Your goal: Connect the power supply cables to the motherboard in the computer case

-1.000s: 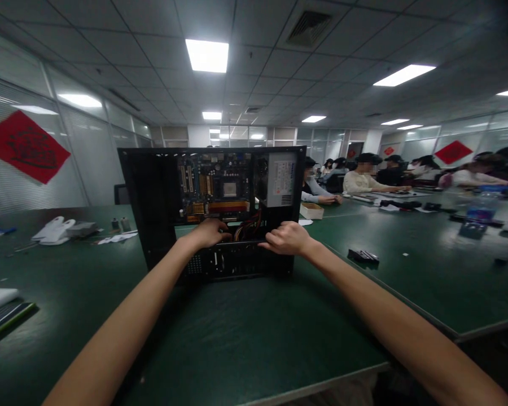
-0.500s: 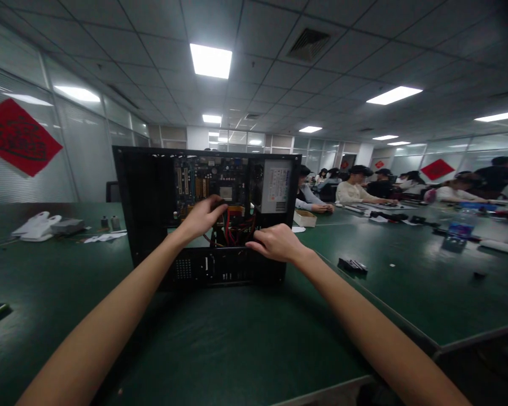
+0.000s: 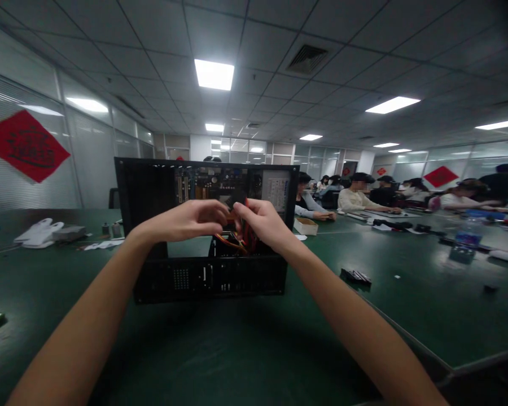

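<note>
An opened black computer case [image 3: 125, 208] stands in front of me, its inside facing me. Inside it I see a motherboard [image 3: 214, 179] and, at the upper right, a silver power supply [image 3: 275, 186]. My right hand [image 3: 267, 224] is closed on a bundle of red, yellow and black power cables [image 3: 249, 239] in front of the power supply. Just left of it, my left hand [image 3: 190, 220] has its fingers curled toward the thumb. What its fingertips hold is hidden. A small dark piece [image 3: 236, 199] shows between the two hands.
On the green table [image 3: 186, 349], a white plastic bag [image 3: 40, 232] and a grey box [image 3: 69, 234] lie at left. To the right are a small open box [image 3: 306, 225], black parts [image 3: 355, 277] and a water bottle [image 3: 468, 234]. Several people sit farther back.
My right hand has moved up from the lower cables, and the cables are lifted with it. My left hand has lowered and turned sideways. The case appears slightly lower in view.
</note>
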Demonstrator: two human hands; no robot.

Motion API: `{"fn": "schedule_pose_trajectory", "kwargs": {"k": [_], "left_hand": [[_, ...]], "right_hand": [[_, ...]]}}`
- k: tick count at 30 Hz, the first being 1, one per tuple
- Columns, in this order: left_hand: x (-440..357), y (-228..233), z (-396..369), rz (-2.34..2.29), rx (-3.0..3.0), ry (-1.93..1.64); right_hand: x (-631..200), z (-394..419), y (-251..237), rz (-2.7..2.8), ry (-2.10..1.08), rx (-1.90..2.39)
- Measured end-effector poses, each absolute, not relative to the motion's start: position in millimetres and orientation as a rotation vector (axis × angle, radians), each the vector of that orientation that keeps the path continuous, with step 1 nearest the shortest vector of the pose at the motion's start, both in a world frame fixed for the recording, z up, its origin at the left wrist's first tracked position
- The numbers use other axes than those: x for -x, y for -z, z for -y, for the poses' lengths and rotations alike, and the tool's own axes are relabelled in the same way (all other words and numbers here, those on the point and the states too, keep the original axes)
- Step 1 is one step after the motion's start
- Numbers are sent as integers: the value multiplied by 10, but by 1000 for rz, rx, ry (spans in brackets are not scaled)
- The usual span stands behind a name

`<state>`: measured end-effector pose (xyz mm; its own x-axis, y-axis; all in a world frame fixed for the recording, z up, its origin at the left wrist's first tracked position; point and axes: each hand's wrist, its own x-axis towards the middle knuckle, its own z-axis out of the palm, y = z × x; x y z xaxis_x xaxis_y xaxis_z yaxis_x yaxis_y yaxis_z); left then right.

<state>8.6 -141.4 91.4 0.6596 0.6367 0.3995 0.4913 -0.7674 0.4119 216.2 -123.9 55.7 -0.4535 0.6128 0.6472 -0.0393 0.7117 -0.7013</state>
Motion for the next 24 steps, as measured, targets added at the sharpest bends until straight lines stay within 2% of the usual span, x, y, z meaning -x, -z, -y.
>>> {"fn": "schedule_pose_trajectory", "kwargs": {"k": [2,12,14,20,24], "left_hand": [[-31,-936,1485,-965,-2625,-581],[-42,-914,1546,-1139,-2662,-228],[-31,-913,1518,-1117,-2746,-335],[-60,-943,1499,-1160,-2925,-1221],[-88,-929,1484,-1258,-3016,-1330]], "right_hand": [[-2239,1265,-548,1905,-768,481],[-2359,1258,-510,1875,-793,539],[-2344,1234,-558,1888,-802,543],[-2199,1173,-697,1943,-744,569],[-2110,1156,-676,1942,-774,583]]}}
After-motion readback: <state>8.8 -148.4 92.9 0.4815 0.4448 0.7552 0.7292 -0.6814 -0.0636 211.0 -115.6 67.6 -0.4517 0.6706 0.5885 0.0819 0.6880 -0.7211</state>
